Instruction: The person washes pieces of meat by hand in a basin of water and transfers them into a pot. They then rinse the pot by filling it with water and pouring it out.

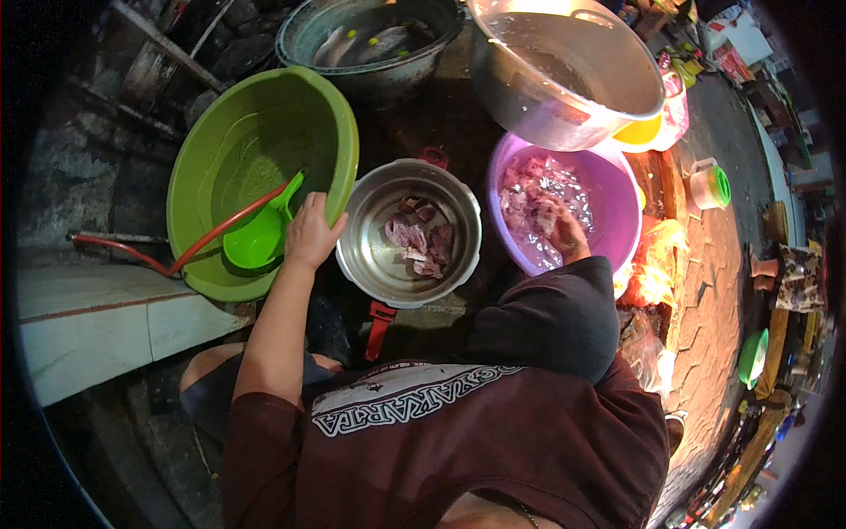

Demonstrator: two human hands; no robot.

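My left hand [309, 231] grips the near right rim of a large green plastic basin [198, 178], which is tilted. Inside it are water, a bright green plastic dipper [254, 239] and the end of an orange hose [228, 221]. My right hand [562, 228] reaches into a purple plastic basin [621, 205], its fingers among pinkish meat [525, 188] in water. Glare and ripples hide whether the fingers hold a piece. Between my hands stands a metal pot [363, 264] with red handles, several pieces of meat [416, 238] lying on its bottom.
Behind stand a dark tub [390, 82] with fish in water and a large metal pot [529, 122] that overlaps the purple basin's far rim. A tiled ledge [92, 330] borders the left. Plastic bags [651, 264] and a lidded pitcher [707, 186] are at the right.
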